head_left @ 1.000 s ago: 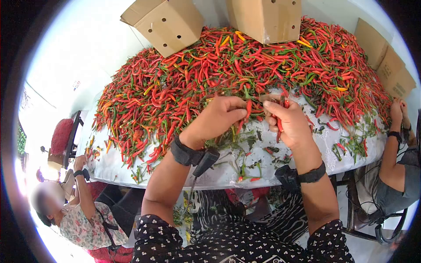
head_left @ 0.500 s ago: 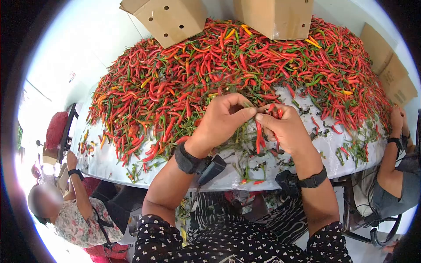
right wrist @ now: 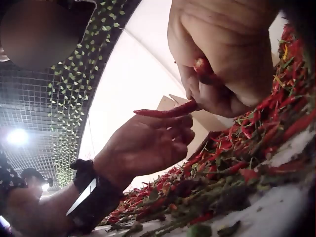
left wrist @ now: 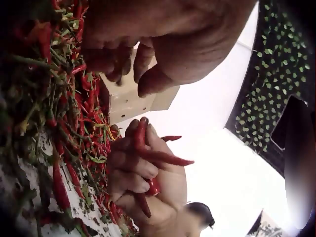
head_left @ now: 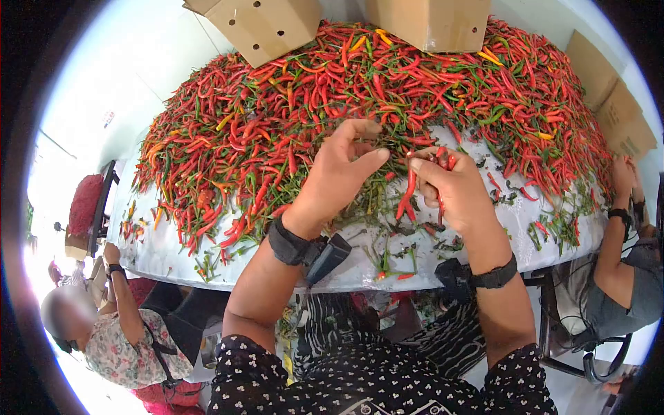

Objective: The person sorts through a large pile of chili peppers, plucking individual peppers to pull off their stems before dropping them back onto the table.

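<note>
My right hand [head_left: 456, 194] pinches a slim red chili [head_left: 410, 187] between thumb and forefinger, its tip hanging down. More red chilies are tucked in that palm; the cut end of one chili [right wrist: 200, 66] pokes out of the fist in the right wrist view. My left hand [head_left: 339, 173] hovers just left of it, over the near side of the chili pile [head_left: 297, 104]. Its thumb and fingers stand apart, loosely bent, with nothing visible between them. In the left wrist view, the pinched chili [left wrist: 160, 157] shows from the side.
Loose green stems [head_left: 377, 259] and dark scraps litter the white tabletop [head_left: 339, 277] below my hands. Two cardboard boxes [head_left: 256, 31] [head_left: 425, 24] stand behind the pile, and a cardboard flap [head_left: 626, 121] is at right. People sit at both sides, one in a floral shirt [head_left: 138, 349].
Half a second ago my fingertips met at the chili; since then my left hand has drawn away up and left. The right hand keeps its chilies.
</note>
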A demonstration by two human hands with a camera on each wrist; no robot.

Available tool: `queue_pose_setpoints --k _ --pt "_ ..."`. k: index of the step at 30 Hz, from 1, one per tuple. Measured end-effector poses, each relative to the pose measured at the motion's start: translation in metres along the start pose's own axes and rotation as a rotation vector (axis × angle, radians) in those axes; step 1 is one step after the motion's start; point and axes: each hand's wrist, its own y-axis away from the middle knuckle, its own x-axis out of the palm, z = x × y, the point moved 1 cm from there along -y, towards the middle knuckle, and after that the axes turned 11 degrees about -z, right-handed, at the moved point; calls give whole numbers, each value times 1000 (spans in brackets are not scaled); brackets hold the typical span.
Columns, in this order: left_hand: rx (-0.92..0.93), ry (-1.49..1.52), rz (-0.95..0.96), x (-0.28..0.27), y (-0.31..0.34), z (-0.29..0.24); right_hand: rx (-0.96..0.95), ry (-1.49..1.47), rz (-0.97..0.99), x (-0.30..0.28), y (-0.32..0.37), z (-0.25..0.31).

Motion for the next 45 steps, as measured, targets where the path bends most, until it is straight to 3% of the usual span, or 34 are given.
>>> queue_pose_setpoints --k 2,3,5,7,9,11,12,14,15,17,22,25,27,28,29,31,36,45 --pt "-179 126 179 4 3 -4 3 6 30 -3 -1 0" --pt "-182 128 179 7 5 -4 7 8 29 -3 -1 -1" --pt "-282 317 368 13 9 -3 4 -31 31 0 0 -1" --pt "-253 304 385 12 8 1 6 10 36 -1 1 3" --pt "-417 367 348 7 6 5 9 51 40 -5 -3 1" --pt "-444 485 270 3 3 9 -352 593 -70 -14 -14 -5" --pt "-469 600 192 1 1 10 -353 596 -65 -14 -12 -2" --pt "-464 628 146 2 1 11 -513 1013 89 -9 -2 3" --pt "-460 653 107 2 1 11 -515 1015 95 -9 0 2" --pt "-456 623 132 1 0 15 -560 1361 160 -8 3 -3" --pt "-461 580 222 1 -1 18 -600 1388 218 -6 1 -12" --pt "-491 504 227 2 0 14 -573 1278 231 -3 -1 -9" --pt "-461 501 182 2 1 15 -482 843 103 -5 -5 -4" --pt "-454 504 181 3 1 15 -313 764 71 -5 -5 2" --pt "-437 528 138 3 1 15 -319 768 73 -6 -5 6" --pt "-412 554 93 3 3 15 48 135 142 -10 -5 9" --pt "-399 358 284 7 10 3 68 -135 96 -7 -6 4" --pt "-344 281 309 5 11 3 -41 -6 50 4 -1 5"
